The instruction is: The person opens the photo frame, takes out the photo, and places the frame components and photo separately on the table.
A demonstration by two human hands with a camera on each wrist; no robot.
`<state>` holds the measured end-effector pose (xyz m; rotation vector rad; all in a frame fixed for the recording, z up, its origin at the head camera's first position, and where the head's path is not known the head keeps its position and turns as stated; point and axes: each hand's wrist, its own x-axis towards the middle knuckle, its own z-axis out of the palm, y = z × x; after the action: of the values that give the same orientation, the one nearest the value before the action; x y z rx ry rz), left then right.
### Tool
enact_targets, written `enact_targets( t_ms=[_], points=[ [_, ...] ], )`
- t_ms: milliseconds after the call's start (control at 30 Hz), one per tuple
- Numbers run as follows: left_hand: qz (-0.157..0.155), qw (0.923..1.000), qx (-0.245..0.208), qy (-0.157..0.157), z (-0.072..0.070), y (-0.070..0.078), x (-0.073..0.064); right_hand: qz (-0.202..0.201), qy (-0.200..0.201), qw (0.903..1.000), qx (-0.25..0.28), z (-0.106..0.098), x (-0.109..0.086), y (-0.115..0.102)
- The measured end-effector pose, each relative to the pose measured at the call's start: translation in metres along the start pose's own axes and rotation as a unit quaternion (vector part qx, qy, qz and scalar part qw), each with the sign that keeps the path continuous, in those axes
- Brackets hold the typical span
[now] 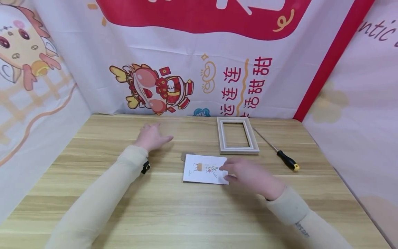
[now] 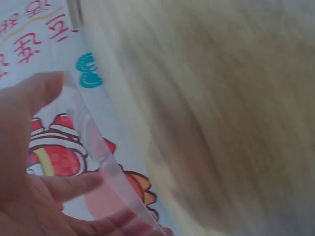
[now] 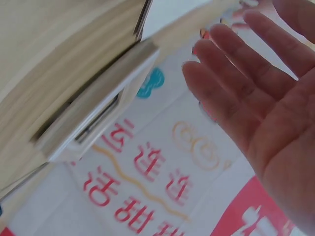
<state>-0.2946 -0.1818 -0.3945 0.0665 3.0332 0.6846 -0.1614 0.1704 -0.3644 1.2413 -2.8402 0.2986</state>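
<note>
My left hand (image 1: 152,137) grips a clear sheet (image 2: 94,140) by its edges, thumb on one side and fingers on the other, above the far left of the table. The sheet is barely visible in the head view. A white card (image 1: 203,169) with a small printed plant drawing lies flat near the table's middle, a grey piece (image 1: 184,156) peeking out at its upper left corner. Over the card's right edge hovers my right hand (image 1: 252,176), blurred in the head view. Its fingers (image 3: 231,88) look straight and spread in the right wrist view, with nothing held.
Behind the card, to the right, lies an empty whitish picture frame (image 1: 221,136). A screwdriver (image 1: 287,160) with a black and yellow handle rests beside it, its shaft tip near the frame. Printed cloth (image 1: 199,45) hangs along the table's back and sides.
</note>
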Motion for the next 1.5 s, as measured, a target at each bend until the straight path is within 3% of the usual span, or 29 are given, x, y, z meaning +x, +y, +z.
enact_targets(
  t_ms=[233, 333, 500, 633, 867, 1100, 1267, 1500],
  points=[
    [-0.059, 0.9951, 0.056, -0.055, 0.007, 0.003, 0.011, -0.015, -0.020, 0.9991, -0.034, 0.013, 0.017, -0.016],
    [-0.060, 0.9902, 0.105, -0.071, 0.008, 0.010, 0.013, -0.016, -0.026, 0.9979, -0.058, 0.017, 0.024, -0.019],
    [-0.046, 0.9755, 0.193, -0.094, 0.011, 0.021, 0.015, -0.021, -0.026, 0.9958, -0.086, 0.021, 0.035, -0.021],
    [-0.040, 0.9683, 0.222, -0.108, 0.012, 0.026, 0.014, -0.029, -0.041, 0.9961, -0.073, 0.028, 0.042, -0.023],
    [-0.059, 0.9716, 0.199, -0.113, 0.014, 0.030, 0.011, -0.001, -0.077, 0.9935, -0.084, 0.038, 0.043, -0.031],
    [-0.078, 0.9739, 0.187, -0.103, 0.016, 0.030, 0.008, -0.054, -0.016, 0.9802, -0.190, 0.046, 0.037, -0.032],
    [-0.075, 0.9782, 0.171, -0.092, 0.012, 0.029, 0.001, -0.078, 0.014, 0.9694, -0.232, 0.052, 0.034, -0.031],
    [-0.037, 0.9872, 0.137, -0.073, -0.001, 0.032, -0.015, -0.098, 0.032, 0.9610, -0.257, 0.054, 0.030, -0.028]
  ],
)
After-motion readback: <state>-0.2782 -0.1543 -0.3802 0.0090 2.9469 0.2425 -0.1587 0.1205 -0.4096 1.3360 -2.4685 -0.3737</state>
